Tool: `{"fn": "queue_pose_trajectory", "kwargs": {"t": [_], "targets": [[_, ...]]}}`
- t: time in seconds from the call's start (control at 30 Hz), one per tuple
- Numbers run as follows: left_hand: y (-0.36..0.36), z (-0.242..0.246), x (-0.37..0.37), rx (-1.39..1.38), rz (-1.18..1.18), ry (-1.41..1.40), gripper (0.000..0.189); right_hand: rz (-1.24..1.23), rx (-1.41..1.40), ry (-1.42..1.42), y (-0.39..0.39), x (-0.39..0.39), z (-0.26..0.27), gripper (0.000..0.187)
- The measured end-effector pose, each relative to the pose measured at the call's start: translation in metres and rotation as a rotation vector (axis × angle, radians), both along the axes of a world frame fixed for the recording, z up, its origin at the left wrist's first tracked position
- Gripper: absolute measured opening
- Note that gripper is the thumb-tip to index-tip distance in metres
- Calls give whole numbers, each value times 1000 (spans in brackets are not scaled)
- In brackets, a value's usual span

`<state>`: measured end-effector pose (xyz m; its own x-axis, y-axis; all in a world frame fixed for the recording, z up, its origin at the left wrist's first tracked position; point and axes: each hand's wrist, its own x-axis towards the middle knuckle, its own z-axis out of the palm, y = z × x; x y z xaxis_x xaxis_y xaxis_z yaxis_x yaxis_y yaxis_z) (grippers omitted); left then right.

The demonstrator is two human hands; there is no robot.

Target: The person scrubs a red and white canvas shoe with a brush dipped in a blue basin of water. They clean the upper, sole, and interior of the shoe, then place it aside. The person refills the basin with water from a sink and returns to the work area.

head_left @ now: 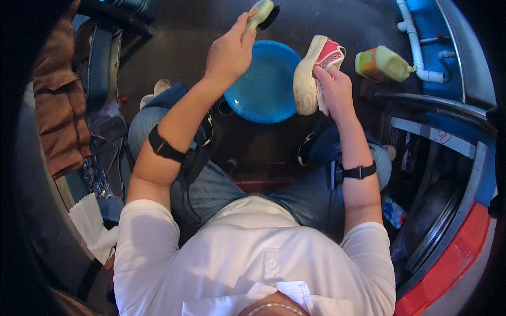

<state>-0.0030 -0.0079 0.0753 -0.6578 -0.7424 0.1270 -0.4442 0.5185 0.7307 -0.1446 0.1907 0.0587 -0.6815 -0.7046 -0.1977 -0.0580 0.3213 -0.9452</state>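
My left hand (230, 53) grips a scrubbing brush (261, 12) by its pale handle, with the dark bristles facing right. The brush is held up past the far left rim of a blue plastic basin (294, 59), which holds cloudy water. On the basin's right, my right hand (336, 89) is closed around a red canvas sneaker (330, 53) with white trim and metal eyelets. The shoe is tipped so that its thick, stained whitish sole (304, 85) faces left, towards the basin. Fingers and palm hide part of the upper.
A yellowish plastic jug (385, 63) with an orange label lies on the dark floor (185, 35) to the right. Beyond it run white pipes (413, 43). A metal rack (478, 158) stands close on my right. Brown cloth (61, 114) and white paper (89, 223) are on my left.
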Motion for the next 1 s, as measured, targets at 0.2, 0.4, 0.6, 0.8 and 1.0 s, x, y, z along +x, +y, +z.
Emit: {"fn": "queue_pose_trajectory", "kwargs": {"t": [0.2,0.4,0.6,0.8,1.0], "targets": [[-4,5,-1,78,56,103,47,-29,-655,40,23,23,37,28],[13,7,-5,207,-15,116,47,-246,-575,-540,-9,19,20,33],[32,9,-3,214,-141,136,46,-306,-627,-459,-25,7,6,27],[43,-3,-15,-122,-279,278,52,-429,-680,-621,-40,9,1,28],[62,-23,-10,-270,-354,272,59,-627,-752,-779,-50,-15,7,32]]}}
